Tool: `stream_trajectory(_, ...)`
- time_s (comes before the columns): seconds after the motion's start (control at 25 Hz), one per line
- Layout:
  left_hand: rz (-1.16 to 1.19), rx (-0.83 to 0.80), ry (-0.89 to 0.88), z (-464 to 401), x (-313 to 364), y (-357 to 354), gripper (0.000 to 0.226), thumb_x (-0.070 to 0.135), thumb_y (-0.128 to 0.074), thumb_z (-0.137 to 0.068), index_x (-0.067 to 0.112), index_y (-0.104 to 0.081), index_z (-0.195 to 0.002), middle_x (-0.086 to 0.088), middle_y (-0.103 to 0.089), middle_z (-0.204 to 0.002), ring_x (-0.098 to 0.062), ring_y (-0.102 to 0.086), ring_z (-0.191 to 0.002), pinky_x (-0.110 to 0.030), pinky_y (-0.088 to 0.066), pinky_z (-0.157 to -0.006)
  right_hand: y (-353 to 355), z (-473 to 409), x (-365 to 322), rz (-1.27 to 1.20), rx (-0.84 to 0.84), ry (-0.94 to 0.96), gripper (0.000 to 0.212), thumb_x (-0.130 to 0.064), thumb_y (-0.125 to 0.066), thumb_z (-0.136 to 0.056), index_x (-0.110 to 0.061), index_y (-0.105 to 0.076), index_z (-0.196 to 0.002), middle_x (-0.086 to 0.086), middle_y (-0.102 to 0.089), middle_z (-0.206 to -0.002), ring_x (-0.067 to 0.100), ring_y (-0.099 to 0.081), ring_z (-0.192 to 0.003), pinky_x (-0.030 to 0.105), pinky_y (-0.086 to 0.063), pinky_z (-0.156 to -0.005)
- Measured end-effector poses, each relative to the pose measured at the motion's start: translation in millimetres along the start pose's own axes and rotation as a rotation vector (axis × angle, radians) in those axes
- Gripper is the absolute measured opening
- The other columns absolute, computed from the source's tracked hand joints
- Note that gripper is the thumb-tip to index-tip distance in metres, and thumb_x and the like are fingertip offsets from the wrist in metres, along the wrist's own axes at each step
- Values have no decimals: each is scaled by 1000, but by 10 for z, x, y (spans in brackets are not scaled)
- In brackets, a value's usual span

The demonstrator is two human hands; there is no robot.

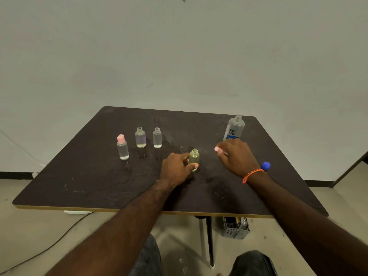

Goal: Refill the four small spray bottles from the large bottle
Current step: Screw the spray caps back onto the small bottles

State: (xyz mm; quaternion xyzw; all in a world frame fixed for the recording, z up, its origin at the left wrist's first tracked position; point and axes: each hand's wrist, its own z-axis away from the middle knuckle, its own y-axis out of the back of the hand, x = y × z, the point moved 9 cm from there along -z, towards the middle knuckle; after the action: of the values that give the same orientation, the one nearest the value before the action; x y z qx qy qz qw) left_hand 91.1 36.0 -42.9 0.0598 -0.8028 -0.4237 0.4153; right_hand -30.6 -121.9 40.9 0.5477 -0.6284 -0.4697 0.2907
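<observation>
The right hand (237, 156) lies knuckles-up over the table, so its fingers are mostly hidden; a pink cap (218, 149) pokes out at the fingertips and seems pinched there, though the grip itself is out of sight. The same hand covers the base of the large bottle (234, 128), which stands uncapped at the far right of the dark table (89, 180). Its label reads "re-nu"; how much liquid it holds is hard to make out. Behind the right wrist, with its orange band (252, 174), a blue cap (265, 166) is half hidden, and I cannot tell whether it sits on something.

The left hand (176, 168) is curled round an open yellowish small bottle (194, 159) near the table's middle, thumb across its front; the fingers hide its lower part, so the contents are unclear.

To the left stand three more small clear ones, apart from each other: a pink-capped bottle (122, 147) nearest the left, holding a little liquid at the bottom, then a rounder open bottle (140, 137) and a slim open bottle (157, 137), each with only a shallow layer of liquid showing. The tabletop around them looks wet in patches.

Under the table's near edge, a grey slotted crate (236, 229) is partly cut off by the tabletop.
</observation>
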Motion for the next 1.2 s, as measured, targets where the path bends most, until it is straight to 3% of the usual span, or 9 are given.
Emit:
stream_trajectory(0.12,-11,3,5,5,-8,0,52,59,-68,-88,26,-71,-127,6,-79,-104,-15,-71,-95,-45,-59,-89,459,-75,-175,-522,284,-179,16,-34,-70,-91,-26,-70,-105,-15,-70,-92,-3,-64,-85,10,-48,-74)
stream_trajectory(0.28,-10,-5,36,4,-16,-9,54,64,-66,-84,31,-71,-126,8,-78,-104,-17,-70,-100,-48,-56,-93,565,-242,-326,-822,353,-244,18,-29,-78,-85,-23,-73,-101,-8,-73,-88,3,-66,-81,14,-53,-72)
stream_trajectory(0.48,-16,-8,33,5,-30,-27,49,62,-67,-86,31,-71,-125,9,-77,-101,-17,-68,-98,-50,-56,-90,205,-278,-421,-700,220,-236,29,-35,-76,-85,-22,-73,-111,-14,-71,-93,3,-68,-85,19,-56,-75)
stream_trajectory(0.8,-42,15,0,10,-7,-3,36,54,-74,-88,22,-74,-105,6,-70,-79,-16,-63,-76,-47,-58,-78,-333,-119,-491,-573,10,-205,21,-30,-73,-88,-21,-73,-108,-11,-72,-94,-3,-66,-85,26,-57,-83)
stream_trajectory(0.96,-38,6,11,18,3,0,43,54,-74,-89,23,-73,-119,7,-70,-82,-17,-65,-81,-47,-58,-80,-342,-181,-446,-445,-30,-294,33,-39,-81,-79,-21,-70,-105,-7,-71,-96,7,-65,-87,28,-56,-79)
stream_trajectory(1.08,-18,4,20,32,2,0,35,53,-75,-87,24,-75,-108,10,-67,-76,-20,-65,-80,-49,-57,-80,-404,-201,-501,-518,-156,-275,66,-42,-82,-79,-19,-54,-133,-3,-62,-130,15,-61,-113,33,-53,-94)
stream_trajectory(1.12,-23,-1,22,33,-3,0,34,55,-74,-87,24,-75,-103,11,-66,-76,-20,-65,-80,-49,-57,-80,-406,-202,-551,-588,-185,-240,67,-35,-77,-85,-19,-47,-142,-1,-57,-139,16,-58,-122,35,-51,-101)
stream_trajectory(1.2,-44,-4,17,33,-3,1,35,58,-71,-89,24,-73,-101,13,-62,-75,-20,-64,-81,-50,-56,-81,-340,-218,-596,-606,-172,-187,54,-24,-67,-94,-20,-46,-144,2,-62,-136,16,-61,-122,33,-50,-103)
